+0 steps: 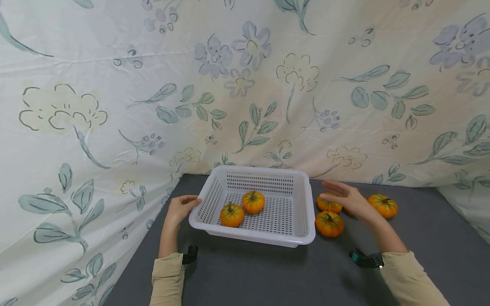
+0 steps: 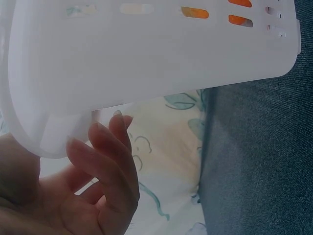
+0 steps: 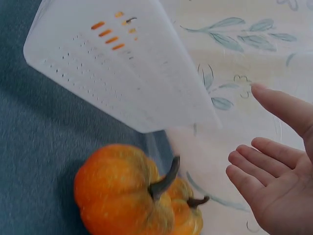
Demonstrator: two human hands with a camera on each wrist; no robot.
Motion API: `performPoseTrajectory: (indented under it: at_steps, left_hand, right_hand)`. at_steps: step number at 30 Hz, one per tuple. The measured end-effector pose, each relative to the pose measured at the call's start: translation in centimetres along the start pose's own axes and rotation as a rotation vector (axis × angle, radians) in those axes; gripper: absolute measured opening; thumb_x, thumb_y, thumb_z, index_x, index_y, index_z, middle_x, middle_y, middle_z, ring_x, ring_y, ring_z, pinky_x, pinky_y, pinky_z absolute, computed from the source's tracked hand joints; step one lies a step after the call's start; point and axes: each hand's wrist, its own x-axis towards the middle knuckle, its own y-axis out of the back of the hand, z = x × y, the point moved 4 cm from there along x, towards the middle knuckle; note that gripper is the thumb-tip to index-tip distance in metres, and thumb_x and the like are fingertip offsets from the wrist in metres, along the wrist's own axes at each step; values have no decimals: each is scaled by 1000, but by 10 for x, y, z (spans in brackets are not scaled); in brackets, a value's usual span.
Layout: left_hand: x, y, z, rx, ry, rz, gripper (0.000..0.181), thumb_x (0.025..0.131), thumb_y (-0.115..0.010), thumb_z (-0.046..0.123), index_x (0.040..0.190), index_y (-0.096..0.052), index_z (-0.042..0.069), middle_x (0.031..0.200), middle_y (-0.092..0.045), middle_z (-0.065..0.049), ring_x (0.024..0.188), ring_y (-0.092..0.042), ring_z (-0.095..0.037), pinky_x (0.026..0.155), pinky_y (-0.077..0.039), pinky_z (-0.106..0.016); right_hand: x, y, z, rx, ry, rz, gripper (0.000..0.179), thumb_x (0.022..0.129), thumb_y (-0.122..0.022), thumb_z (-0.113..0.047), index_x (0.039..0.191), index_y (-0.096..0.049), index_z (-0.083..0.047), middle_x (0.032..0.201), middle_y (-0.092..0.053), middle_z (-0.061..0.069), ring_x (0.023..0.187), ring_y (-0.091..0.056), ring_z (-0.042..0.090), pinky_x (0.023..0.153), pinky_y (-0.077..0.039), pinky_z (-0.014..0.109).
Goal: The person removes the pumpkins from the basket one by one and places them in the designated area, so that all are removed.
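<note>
A white plastic basket [image 1: 260,241] with slotted walls stands in the middle of the dark table. Two small orange pumpkins, one nearer the front [image 1: 232,215] and one farther back [image 1: 253,202], lie inside, toward its left half. My left hand [image 1: 183,209] holds the basket's left rim, with the fingers below the rim in the left wrist view [image 2: 105,166]. To the right of the basket, my right hand [image 1: 350,202] hovers over loose pumpkins, fingers extended and holding nothing. Beside the basket sit a front pumpkin [image 1: 329,224] and one behind it [image 1: 325,205], partly hidden by the hand.
Another pumpkin [image 1: 383,206] rests farther right, past my right wrist; one more is mostly covered by that hand. A floral cloth [image 1: 245,93] hangs behind the dark table [image 1: 245,276]. Each wrist wears a black strap.
</note>
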Motion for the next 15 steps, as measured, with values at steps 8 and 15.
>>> performPoseTrajectory:
  at_steps: [8, 15]
  left_hand:
    - [0, 0, 0, -3, -7, 1, 43, 92, -66, 25, 126, -62, -1, 118, -66, -24, 79, -67, -13, 66, -56, -30]
    - [0, 0, -1, -11, -7, 2, 43, 92, -66, 25, 126, -62, -1, 118, -66, -24, 78, -67, -13, 66, -56, -30]
  right_hand:
    - [13, -11, -14, 14, 39, -26, 79, 93, -62, -43, 154, -26, -8, 160, -27, 19, 145, -25, 46, 110, -26, 66]
    - [24, -20, -24, 26, 70, -36, 76, 94, -62, -38, 153, -27, -7, 159, -29, 21, 144, -28, 46, 109, -29, 63]
